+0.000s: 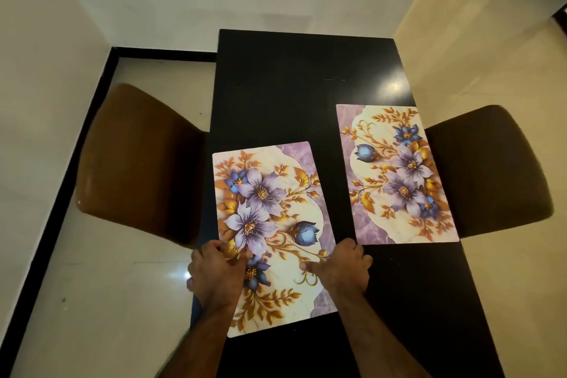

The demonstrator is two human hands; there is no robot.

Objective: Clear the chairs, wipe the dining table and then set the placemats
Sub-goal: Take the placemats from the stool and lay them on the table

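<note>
Two floral placemats lie on the black dining table. The left placemat sits along the table's left edge, slightly skewed. My left hand pinches its left edge, thumb on top. My right hand grips its right edge with curled fingers, thumb pressed on the mat. The right placemat lies flat by the table's right edge, apart from both hands.
A brown chair stands at the table's left side and a darker brown chair at its right, both seats bare. White walls close off the far end and left. Glossy tiled floor surrounds the table.
</note>
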